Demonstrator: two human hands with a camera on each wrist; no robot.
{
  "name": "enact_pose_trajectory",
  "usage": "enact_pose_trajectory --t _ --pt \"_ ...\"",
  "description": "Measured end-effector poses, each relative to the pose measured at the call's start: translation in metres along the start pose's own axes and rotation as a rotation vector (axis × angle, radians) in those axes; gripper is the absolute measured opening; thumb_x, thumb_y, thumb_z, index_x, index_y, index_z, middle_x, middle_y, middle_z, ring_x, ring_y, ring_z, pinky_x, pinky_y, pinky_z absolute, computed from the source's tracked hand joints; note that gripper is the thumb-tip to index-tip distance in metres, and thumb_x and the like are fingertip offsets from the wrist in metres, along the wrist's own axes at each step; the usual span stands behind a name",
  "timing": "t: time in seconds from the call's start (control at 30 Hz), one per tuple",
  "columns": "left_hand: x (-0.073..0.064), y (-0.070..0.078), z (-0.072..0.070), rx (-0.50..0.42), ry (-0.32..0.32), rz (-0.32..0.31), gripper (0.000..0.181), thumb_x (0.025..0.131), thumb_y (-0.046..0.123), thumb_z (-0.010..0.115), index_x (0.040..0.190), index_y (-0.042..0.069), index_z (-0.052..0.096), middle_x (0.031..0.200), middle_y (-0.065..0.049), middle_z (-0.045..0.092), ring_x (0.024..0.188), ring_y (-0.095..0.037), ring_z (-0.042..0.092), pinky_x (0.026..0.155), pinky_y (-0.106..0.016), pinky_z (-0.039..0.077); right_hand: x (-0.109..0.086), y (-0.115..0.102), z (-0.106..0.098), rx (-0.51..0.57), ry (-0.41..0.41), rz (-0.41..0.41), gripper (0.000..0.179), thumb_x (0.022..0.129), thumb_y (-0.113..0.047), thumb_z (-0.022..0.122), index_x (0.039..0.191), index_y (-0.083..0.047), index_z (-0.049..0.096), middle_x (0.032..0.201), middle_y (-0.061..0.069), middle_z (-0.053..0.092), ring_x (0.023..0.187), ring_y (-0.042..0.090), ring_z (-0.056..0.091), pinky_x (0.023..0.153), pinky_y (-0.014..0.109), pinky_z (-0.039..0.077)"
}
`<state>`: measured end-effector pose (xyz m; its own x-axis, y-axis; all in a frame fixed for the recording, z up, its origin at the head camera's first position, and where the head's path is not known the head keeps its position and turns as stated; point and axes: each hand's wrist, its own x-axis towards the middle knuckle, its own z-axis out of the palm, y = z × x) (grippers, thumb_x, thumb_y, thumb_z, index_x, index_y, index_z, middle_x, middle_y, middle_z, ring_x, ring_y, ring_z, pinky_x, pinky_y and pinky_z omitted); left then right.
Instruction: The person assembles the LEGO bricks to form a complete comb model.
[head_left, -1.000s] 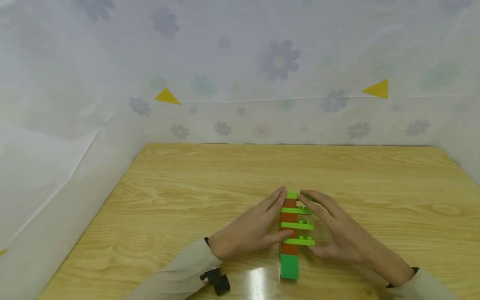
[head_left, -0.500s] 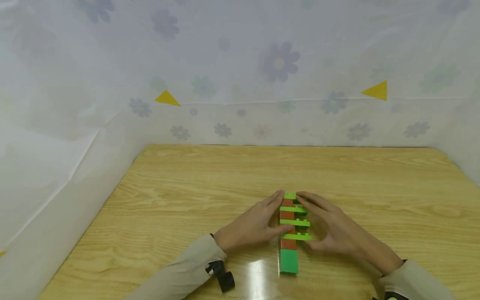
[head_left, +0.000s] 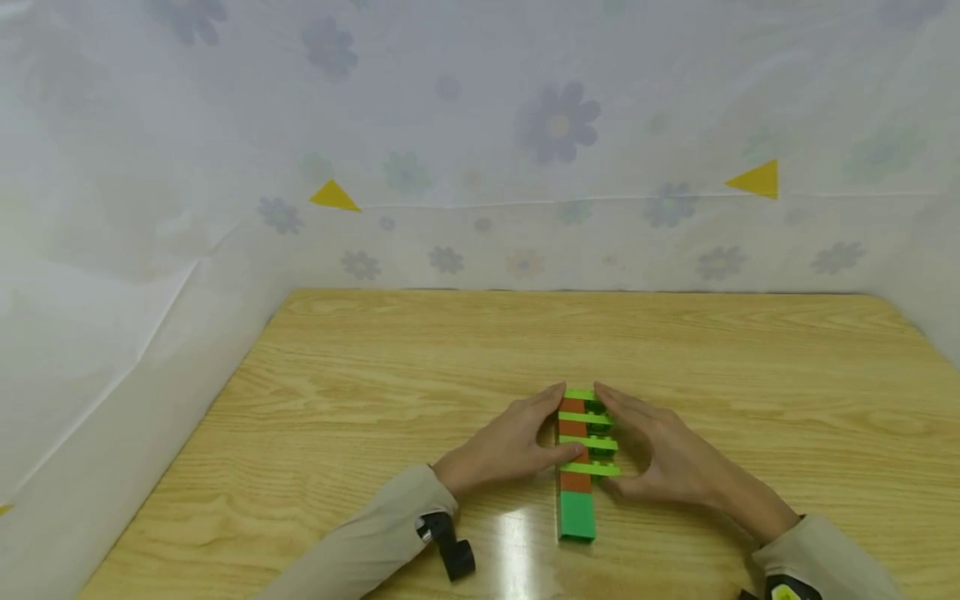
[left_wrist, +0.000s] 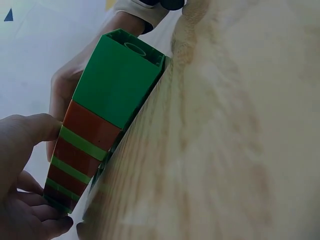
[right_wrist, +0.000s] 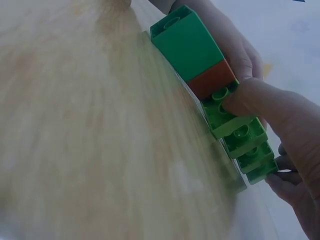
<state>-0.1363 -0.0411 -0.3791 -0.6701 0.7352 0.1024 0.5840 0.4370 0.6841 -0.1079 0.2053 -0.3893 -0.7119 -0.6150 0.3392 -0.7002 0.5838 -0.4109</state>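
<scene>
A tower of toy building blocks lies lengthwise on the wooden table between both hands. At its near end is a dark green brick (head_left: 577, 515) with a hollow underside. Beyond it, orange-red bricks (head_left: 575, 482) alternate with light green plates (head_left: 591, 470) that stick out to the right, studs and sockets showing. My left hand (head_left: 513, 446) grips the left side, thumb over an orange-red brick and fingers at the far end. On the right, my right hand (head_left: 671, 454) holds the protruding plates, its thumb (right_wrist: 245, 97) against the nearest one and fingertips at the far end.
The wood-grain table (head_left: 375, 358) extends around the tower. A pale flowered cloth (head_left: 480, 125) with yellow triangles encloses the back and sides. A black wrist camera (head_left: 448, 546) hangs at the left cuff.
The tower has slid slightly left, and its near end has moved away from the table's front edge. Both hands have moved along with it, still holding it.
</scene>
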Motion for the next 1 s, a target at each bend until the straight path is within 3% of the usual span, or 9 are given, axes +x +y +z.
enact_pose_trajectory --t 0.17,0.4,0.73,1.0 --pt "0.0011 -0.0003 0.0019 0.004 0.000 -0.010 0.078 0.096 0.047 0.055 0.151 0.001 0.025 0.144 -0.006 0.046 0.130 -0.008 0.044 0.109 -0.026 0.035 -0.0002 0.0027 -0.0002 -0.005 -0.012 0.001 0.099 0.072 -0.035 0.085 0.146 0.006 0.034 0.147 0.023 0.040 0.126 0.043 0.047 0.094 0.058 0.045" --pt "0.0011 0.0001 0.0022 0.042 -0.028 -0.063 0.085 0.096 0.049 0.052 0.152 -0.003 0.016 0.155 -0.017 0.028 0.139 -0.017 0.033 0.112 -0.031 0.031 0.0003 0.0045 0.0002 -0.018 -0.014 -0.008 0.096 0.072 -0.035 0.084 0.145 0.007 0.037 0.147 0.022 0.040 0.126 0.043 0.047 0.094 0.058 0.046" --pt "0.0017 0.0012 0.0017 0.054 -0.035 -0.101 0.086 0.096 0.050 0.052 0.152 -0.003 0.015 0.156 -0.017 0.023 0.141 -0.020 0.028 0.114 -0.032 0.029 0.0002 0.0056 0.0001 -0.012 -0.031 0.014 0.097 0.074 -0.034 0.083 0.147 0.005 0.033 0.149 0.022 0.038 0.126 0.043 0.046 0.095 0.058 0.045" --pt "-0.0010 -0.0010 0.0000 0.045 -0.018 -0.114 0.088 0.095 0.056 0.048 0.155 0.004 0.011 0.158 -0.012 0.020 0.143 -0.019 0.024 0.115 -0.037 0.027 -0.0014 0.0023 -0.0059 0.058 -0.091 0.133 0.104 0.079 -0.047 0.077 0.156 -0.013 0.016 0.157 0.015 0.025 0.137 0.042 0.032 0.102 0.063 0.035"
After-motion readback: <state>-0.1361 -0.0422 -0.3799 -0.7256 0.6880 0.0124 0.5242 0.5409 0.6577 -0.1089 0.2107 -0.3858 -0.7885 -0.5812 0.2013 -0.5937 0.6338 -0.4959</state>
